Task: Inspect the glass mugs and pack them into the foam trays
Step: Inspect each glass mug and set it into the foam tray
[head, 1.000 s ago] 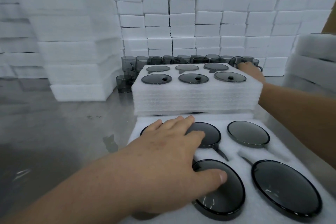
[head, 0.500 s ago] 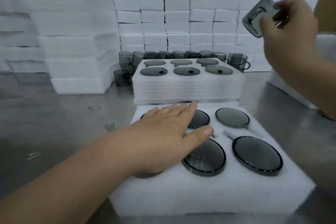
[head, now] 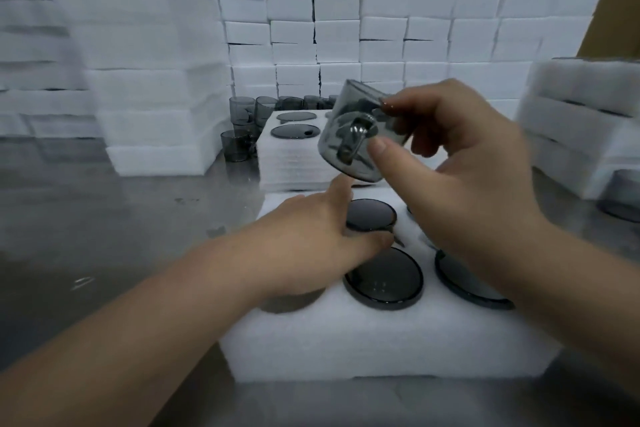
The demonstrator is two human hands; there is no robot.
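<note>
Now R hand pinching mug btwn thumb & fingers, holding it tilted above tray. L hand lying flat on tray, fingers straight. Risks: thin pinch slipping, mug dropping onto seated mugs, chipping glass; L fingers possibly blocking pocket.
</note>
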